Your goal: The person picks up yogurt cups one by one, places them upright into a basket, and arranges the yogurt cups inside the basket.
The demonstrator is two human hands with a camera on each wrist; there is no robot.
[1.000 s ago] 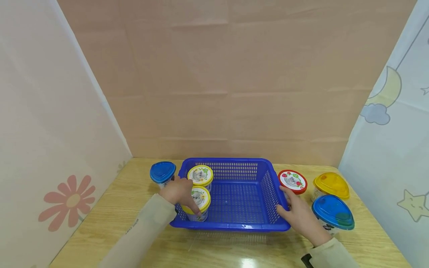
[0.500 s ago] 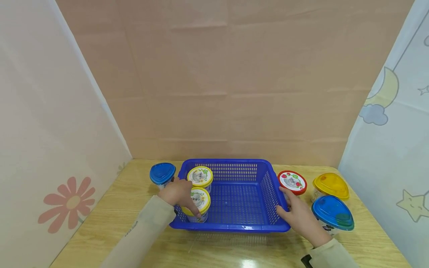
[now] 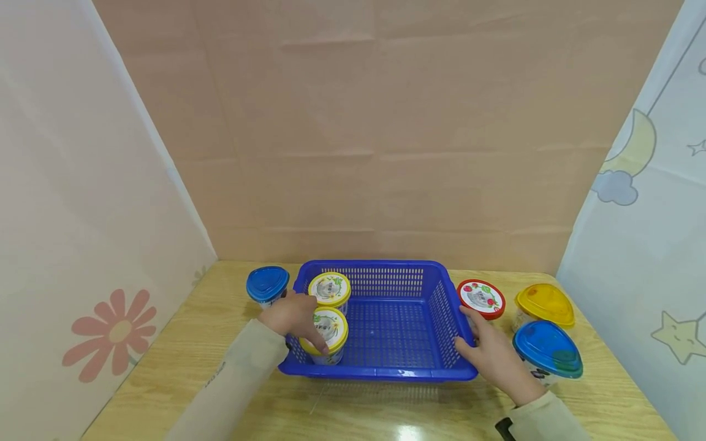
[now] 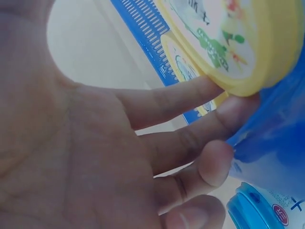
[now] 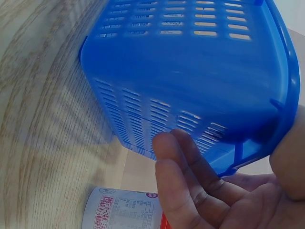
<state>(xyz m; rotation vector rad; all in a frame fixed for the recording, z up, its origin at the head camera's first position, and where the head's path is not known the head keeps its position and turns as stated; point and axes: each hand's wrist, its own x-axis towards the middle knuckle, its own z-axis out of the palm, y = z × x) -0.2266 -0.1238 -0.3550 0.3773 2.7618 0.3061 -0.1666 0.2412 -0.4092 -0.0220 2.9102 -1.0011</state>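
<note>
A blue slotted plastic basket (image 3: 386, 370) stands on the table with two white tubs at its left end. The nearer yellow-lidded tub (image 3: 331, 327) is in my left hand (image 3: 295, 318), thumb across its front and fingers at the lid's edge. The left wrist view shows fingertips right at the yellow lid (image 4: 264, 57). Behind it sits the second yellow-lidded tub (image 3: 329, 288). My right hand (image 3: 493, 355) grips the basket's right rim, its fingers (image 5: 176, 191) along the outer wall and the thumb at the rim.
Outside the basket on the left is a blue-lidded tub (image 3: 268, 283). To its right stand a red-lidded tub (image 3: 481, 298), a yellow triangular-lidded tub (image 3: 545, 304) and a larger blue-lidded tub (image 3: 547, 349). A brown-papered wall (image 3: 375, 135) closes off the back.
The nearer yellow-lidded tub has shifted slightly right, and my left thumb has drawn back a little to the left. My right hand and the basket have stayed in place.
</note>
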